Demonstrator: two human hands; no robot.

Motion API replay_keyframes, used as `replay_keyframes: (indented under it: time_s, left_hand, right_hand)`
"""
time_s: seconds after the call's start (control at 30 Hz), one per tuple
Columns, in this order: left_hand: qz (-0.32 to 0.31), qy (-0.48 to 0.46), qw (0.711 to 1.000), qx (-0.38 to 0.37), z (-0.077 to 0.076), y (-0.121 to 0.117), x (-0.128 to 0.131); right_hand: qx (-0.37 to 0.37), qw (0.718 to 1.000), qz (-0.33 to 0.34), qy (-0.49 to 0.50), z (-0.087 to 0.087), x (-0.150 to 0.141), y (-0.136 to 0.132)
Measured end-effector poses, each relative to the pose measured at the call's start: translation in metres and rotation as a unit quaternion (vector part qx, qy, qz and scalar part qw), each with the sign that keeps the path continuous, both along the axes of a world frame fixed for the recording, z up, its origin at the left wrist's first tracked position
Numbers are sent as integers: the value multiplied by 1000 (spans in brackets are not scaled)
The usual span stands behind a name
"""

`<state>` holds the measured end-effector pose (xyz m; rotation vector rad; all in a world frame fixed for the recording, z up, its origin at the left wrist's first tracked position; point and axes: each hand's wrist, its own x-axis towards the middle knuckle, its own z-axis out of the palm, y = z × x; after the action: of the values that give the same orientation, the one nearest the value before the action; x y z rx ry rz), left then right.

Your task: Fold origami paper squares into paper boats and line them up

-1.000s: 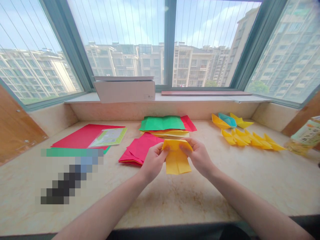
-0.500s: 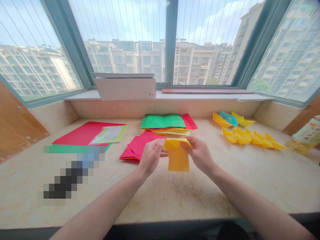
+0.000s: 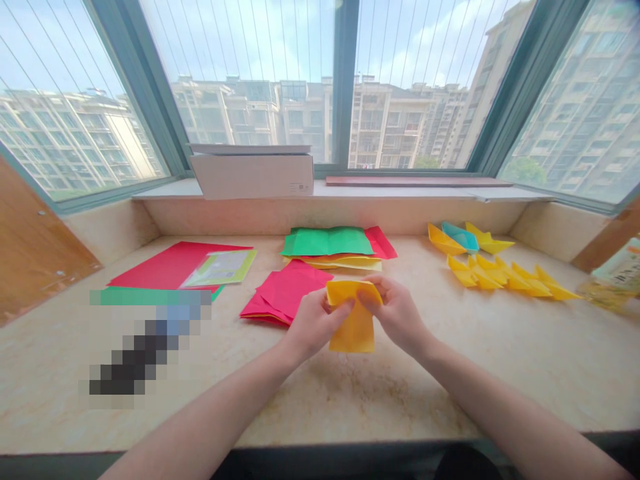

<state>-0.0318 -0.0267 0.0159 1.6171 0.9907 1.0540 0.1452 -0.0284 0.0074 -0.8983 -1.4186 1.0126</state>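
Note:
A folded yellow paper (image 3: 354,330) is held up over the counter between my two hands, its lower part hanging down as a flat strip. My left hand (image 3: 315,319) grips its left side, thumb lying across the front. On the opposite side my right hand (image 3: 399,310) pinches the paper near its upper right, the thumb on the front face and the other fingers behind. Along the top runs a folded-over band. Just behind my left hand lies a pile of red paper sheets (image 3: 285,290), partly covered by that hand.
Green paper (image 3: 327,241) lies at the back over yellow and red sheets. Several yellow folded paper boats (image 3: 480,272) and a blue one (image 3: 461,237) stand at right, near a bottle (image 3: 617,277). Red sheets (image 3: 170,265) and a clear packet (image 3: 220,268) lie left. A white box (image 3: 253,175) rests on the sill.
The yellow paper has come slightly down and toward me. My left thumb has moved from its top left corner onto the front face, and my right thumb presses there too.

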Motion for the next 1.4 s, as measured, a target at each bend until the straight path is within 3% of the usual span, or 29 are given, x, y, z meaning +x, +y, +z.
replay_keyframes:
  time_s: [0.17,0.4,0.93,1.17,1.4]
  left_hand:
    - [53,23,998,22,3,-1,-1]
    - [21,-6,1000,10,8,-3,1]
    - [-25,21,998,58,5,-1,-2]
    - [-57,-11,998,11,7,-1,-1]
    - [-96,-83,990,-61,1,3,-2]
  right_hand:
    - [32,998,-27,-39,-2,-4,-4]
    - [27,999,-29,-20,-1,-1,-3]
    - [7,1000,-26,-5,3,1,-1]
    - [-25,999,-34,16,6,1,0]
    - [-57,994,39,85,3,3,2]
